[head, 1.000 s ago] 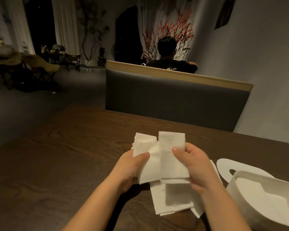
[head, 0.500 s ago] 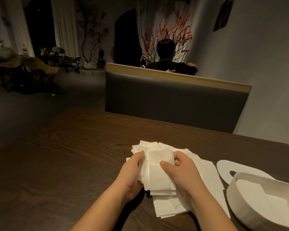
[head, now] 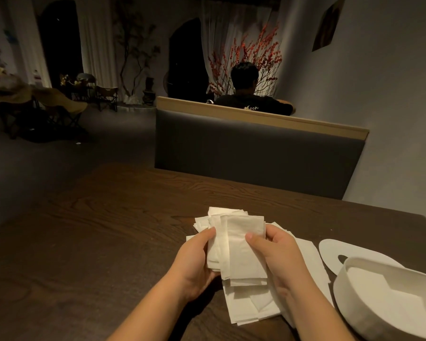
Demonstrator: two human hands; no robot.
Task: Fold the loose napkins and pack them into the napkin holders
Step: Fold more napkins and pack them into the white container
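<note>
Napkins (head: 241,244) look like soft matte paper, the table (head: 103,230) is dark wood with visible grain, and the holder (head: 369,313) is smooth white plastic or ceramic.

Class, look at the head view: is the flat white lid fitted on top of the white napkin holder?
No: the lid lies flat on the table behind the napkin holder, whose top is open with napkins visible inside.

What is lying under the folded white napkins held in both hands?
Under the folded white napkins, loose white paper napkins lie on the dark wooden table. Both hands hide how many.
</note>
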